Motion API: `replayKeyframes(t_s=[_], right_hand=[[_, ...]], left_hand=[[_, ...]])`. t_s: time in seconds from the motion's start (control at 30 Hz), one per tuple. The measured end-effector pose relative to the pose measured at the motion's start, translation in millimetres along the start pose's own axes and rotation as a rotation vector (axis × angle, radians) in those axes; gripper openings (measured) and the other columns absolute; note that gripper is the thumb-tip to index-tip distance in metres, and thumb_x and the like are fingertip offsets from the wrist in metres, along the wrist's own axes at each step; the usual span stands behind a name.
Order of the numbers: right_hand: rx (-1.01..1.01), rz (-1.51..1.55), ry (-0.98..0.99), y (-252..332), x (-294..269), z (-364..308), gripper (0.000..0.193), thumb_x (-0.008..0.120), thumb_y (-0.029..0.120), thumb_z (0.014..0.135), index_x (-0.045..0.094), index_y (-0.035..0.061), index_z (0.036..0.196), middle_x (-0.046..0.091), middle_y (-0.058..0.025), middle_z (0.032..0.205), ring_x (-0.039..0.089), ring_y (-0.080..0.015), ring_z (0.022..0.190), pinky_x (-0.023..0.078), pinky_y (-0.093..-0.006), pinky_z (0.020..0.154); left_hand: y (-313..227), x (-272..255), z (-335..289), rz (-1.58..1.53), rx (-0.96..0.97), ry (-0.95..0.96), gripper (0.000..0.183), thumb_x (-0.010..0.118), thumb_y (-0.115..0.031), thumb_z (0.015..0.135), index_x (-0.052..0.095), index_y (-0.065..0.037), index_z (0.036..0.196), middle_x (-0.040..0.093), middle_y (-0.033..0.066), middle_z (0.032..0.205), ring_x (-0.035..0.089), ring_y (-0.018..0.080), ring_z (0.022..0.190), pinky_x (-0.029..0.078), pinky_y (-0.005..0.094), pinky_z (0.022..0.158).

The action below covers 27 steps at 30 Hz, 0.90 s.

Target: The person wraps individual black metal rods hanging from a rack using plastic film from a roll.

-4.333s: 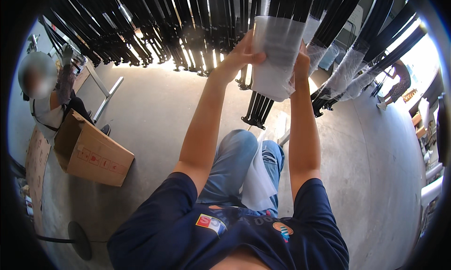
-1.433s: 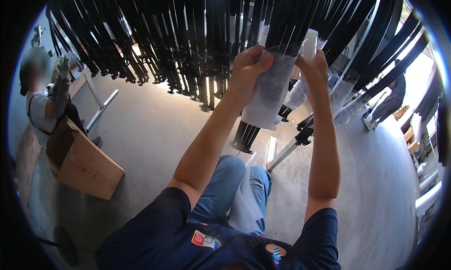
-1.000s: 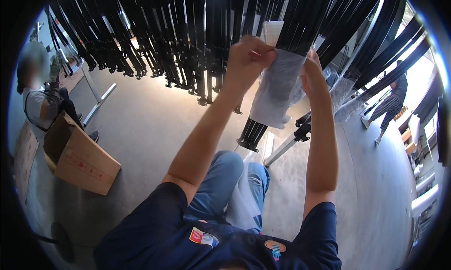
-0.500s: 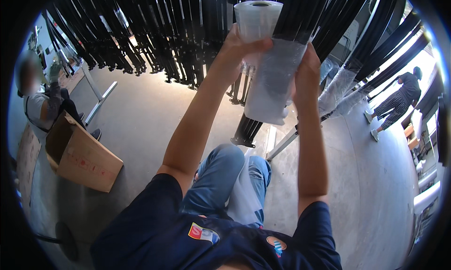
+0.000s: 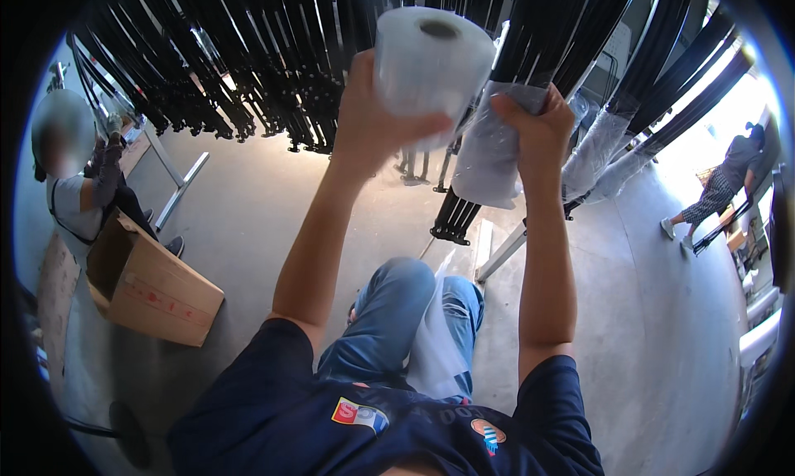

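A thick roll of clear stretch film (image 5: pixel 431 66) is gripped in my left hand (image 5: pixel 368 120), its cardboard core showing at the top end. Beside it, my right hand (image 5: pixel 544 132) is closed on the edge of a bundle of black metal bars, with the thumb in front and the other fingers mostly hidden behind. A sleeve of white, film-covered wrapping (image 5: pixel 487 165) surrounds this bundle near its lower part. Below the sleeve, the dark bar ends (image 5: pixel 454 219) stick out. Whether film runs between roll and bundle I cannot tell.
Many black bars (image 5: pixel 273 87) hang in rows ahead. More film-wrapped bundles (image 5: pixel 598 149) hang at right. A cardboard box (image 5: pixel 166 298) stands at left by a seated person (image 5: pixel 79 194). Another person (image 5: pixel 729 178) is at far right. White sheeting (image 5: pixel 435 352) lies across my lap.
My left hand has moved the film roll left and nearer, away from the bundle. My right thumb now lies over the front of the wrapping. The person at far right has shifted and bends forward.
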State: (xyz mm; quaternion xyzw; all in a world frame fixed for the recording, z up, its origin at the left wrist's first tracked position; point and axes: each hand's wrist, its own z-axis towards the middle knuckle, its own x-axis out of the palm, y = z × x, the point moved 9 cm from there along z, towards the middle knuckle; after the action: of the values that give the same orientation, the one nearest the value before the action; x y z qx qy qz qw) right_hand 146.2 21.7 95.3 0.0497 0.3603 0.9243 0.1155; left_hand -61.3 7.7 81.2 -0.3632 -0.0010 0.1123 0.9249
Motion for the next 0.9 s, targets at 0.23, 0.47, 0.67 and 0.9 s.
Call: replayKeyframes(t_s=[0.23,0.47,0.67,0.9], right_hand=[[-0.119,-0.315,-0.094,21,16,-1,0.025,0.072,0.017,0.059,0.054,0.0033,0.069,0.059,-0.0085,0.064,0.055,-0.0138,0.055,0.045,-0.0254,0.055],[-0.022,0.062,0.197,7,31,3,0.032,0.071,0.009,0.061,0.055,0.0003,0.088,0.061,-0.0067,0.075,0.058,-0.013,0.066,0.047,-0.0256,0.062],[-0.046,-0.158,0.205,10,41,-1,0.048,0.075,0.019,0.057,0.052,0.001,0.096,0.061,-0.0097,0.079,0.06,-0.0184,0.07,0.049,-0.0304,0.066],[0.159,-0.12,0.259,-13,44,7,0.034,0.076,0.014,0.055,0.063,0.0022,0.084,0.062,-0.0082,0.073,0.06,-0.0173,0.063,0.05,-0.0308,0.063]], left_hand=[[-46,5,-40,0.092,0.191,0.022,0.094,0.081,-0.034,0.045,0.03,-0.002,0.118,0.043,0.0131,0.106,0.049,0.0232,0.098,0.045,0.0344,0.079],[20,-13,2,-0.454,-0.167,0.166,0.071,0.075,-0.026,0.055,0.043,0.001,0.112,0.057,0.015,0.092,0.058,0.024,0.086,0.047,0.0368,0.078],[35,4,19,-0.575,-0.225,0.087,0.07,0.074,-0.029,0.058,0.041,0.001,0.113,0.055,0.0145,0.097,0.055,0.0239,0.09,0.045,0.0372,0.08],[33,-4,26,-0.526,-0.129,0.173,0.068,0.071,-0.037,0.059,0.045,0.001,0.109,0.056,0.0121,0.093,0.055,0.0232,0.088,0.045,0.0346,0.077]])
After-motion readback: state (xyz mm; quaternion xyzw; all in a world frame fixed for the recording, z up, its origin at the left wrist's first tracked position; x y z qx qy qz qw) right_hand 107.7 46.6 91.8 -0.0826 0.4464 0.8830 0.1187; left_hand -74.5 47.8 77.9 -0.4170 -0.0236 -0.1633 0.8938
